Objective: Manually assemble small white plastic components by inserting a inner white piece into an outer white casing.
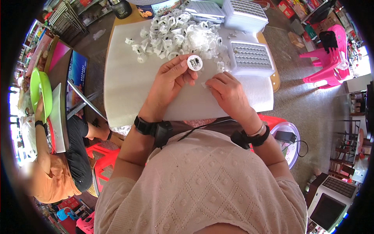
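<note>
In the head view, the round white part (194, 62) is held above the tabletop (128, 85), just on the near side of a loose heap of similar white pieces (167, 39). The left hand (171, 76) grasps it between thumb and fingers at its edge, the round face turned up so that the dark and metallic detail in its middle shows. The right hand (229, 90) is apart from it, fingers curled inward close over the tabletop; a pale speck lies at its fingertips, but I cannot tell whether they pinch anything. The part looks like thin moulded plastic, so it should be very light and fairly stiff, with a smooth rim that may slip or spin under a loose pinch. The middle seems the delicate area; the outer rim is probably the best hold, with two or three fingertips and modest pressure, keeping skin off the inner metal. Pieces in the heap lie tangled, so lifting one by its rim may drag neighbours along. The ridged clear trays (251, 58) to the right look thin-walled and likely flex if squeezed.
</note>
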`<state>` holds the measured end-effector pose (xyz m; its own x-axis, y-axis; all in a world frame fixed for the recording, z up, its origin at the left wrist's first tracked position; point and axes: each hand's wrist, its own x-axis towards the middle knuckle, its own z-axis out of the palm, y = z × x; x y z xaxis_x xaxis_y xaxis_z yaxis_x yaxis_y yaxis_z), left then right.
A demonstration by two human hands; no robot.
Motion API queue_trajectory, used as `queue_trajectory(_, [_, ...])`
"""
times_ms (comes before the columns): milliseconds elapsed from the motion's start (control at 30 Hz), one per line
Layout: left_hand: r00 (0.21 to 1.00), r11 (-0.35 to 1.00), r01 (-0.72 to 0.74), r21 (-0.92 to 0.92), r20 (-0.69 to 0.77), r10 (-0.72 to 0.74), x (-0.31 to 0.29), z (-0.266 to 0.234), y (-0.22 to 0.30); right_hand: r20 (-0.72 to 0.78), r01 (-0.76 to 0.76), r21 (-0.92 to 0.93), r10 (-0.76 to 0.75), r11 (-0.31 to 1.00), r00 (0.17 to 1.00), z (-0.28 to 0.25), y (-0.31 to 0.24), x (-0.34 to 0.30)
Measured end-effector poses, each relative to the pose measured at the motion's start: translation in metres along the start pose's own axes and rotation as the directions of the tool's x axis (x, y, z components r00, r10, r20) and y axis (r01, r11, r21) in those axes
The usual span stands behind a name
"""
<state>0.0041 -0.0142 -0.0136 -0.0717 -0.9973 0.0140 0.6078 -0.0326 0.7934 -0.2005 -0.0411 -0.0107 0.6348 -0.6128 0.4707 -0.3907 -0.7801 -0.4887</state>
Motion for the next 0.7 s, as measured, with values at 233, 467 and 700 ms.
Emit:
queue_trajectory(233, [0.997,1.0,0.021,0.007,0.073,-0.022,0.0,-0.006,-0.006,-0.222,-0.216,0.256,0.275,0.942,0.935,-0.014,-0.01,0.005])
queue_trajectory(467, [0.99,0.994,0.081,0.079,0.107,-0.089,0.001,0.002,-0.005,-0.315,-0.122,0.285,0.213,0.951,0.925,-0.016,-0.026,0.025])
queue_trajectory(700, [0.992,0.995,0.082,0.05,0.094,-0.086,0.001,0.002,-0.005,-0.334,-0.07,0.214,0.14,0.974,0.932,-0.015,-0.027,0.025])
